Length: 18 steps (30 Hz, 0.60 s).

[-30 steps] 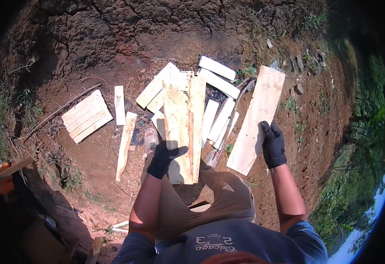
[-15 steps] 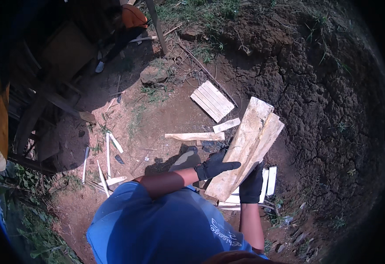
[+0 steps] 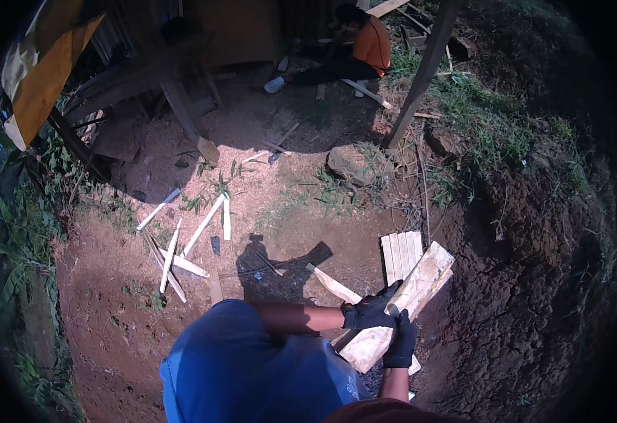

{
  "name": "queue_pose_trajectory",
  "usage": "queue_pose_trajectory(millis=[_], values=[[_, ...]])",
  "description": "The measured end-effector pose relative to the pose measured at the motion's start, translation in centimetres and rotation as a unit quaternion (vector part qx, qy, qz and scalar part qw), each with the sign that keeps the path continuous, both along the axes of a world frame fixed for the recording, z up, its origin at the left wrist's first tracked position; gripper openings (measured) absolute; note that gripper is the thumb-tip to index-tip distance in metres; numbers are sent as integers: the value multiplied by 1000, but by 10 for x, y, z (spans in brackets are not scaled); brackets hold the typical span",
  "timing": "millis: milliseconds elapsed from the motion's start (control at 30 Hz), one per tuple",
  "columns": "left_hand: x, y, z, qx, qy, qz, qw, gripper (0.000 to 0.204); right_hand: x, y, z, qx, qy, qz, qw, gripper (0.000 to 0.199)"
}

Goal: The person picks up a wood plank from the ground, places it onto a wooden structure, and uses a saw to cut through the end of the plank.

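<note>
Head view first, and it's the only angle, so here goes. Both hands are black-gloved and both are on the same thing: a stack of pale, rough-sawn wooden planks (image 3: 401,307), long and flat, with dusty, splintery faces. It's up off the ground, tilted, its far end pointing toward about 1 o'clock and its near end by the person's blue-trousered legs (image 3: 252,366). The left hand (image 3: 370,310) comes across from 9 o'clock, fingers clenched over the upper edge of the planks. The right hand (image 3: 400,342) comes up from 6 o'clock, fingers wrapped around the lower part of the stack.

My read on progress: the stack is gathered and in hand, so picking up looks done for these boards, and setting them down somewhere is what's left. Plenty is still on the red dirt ground (image 3: 111,296) too: a flat panel of short slats (image 3: 401,252) just beyond the stack at 12 o'clock, one loose pale board (image 3: 333,283) just to the left of the hands, and thin white offcut strips (image 3: 181,247) scattered well apart at 10 o'clock.

Far off at 12 o'clock, another person in an orange shirt (image 3: 372,42) crouches beside a leaning wooden post (image 3: 421,70).
</note>
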State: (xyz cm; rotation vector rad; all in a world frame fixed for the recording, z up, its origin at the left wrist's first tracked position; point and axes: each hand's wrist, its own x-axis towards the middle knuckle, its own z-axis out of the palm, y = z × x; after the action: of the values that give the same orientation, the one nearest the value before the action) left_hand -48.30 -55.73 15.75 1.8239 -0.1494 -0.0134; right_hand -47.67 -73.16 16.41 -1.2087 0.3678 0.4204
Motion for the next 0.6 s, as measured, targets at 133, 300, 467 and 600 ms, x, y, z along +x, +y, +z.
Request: queue_pose_trajectory(millis=[133, 300, 467, 600], values=[[43, 93, 46, 81, -52, 47, 994, 119, 62, 92, 62, 49, 54, 146, 987, 34], [92, 198, 114, 79, -44, 67, 994, 115, 140, 192, 99, 116, 84, 145, 979, 44], [106, 306, 103, 33, -12, 122, 992, 99, 262, 214, 85, -21, -30, 108, 993, 47], [69, 453, -47, -71, 153, 140, 976, 72, 369, 249, 79, -141, -100, 167, 971, 47]])
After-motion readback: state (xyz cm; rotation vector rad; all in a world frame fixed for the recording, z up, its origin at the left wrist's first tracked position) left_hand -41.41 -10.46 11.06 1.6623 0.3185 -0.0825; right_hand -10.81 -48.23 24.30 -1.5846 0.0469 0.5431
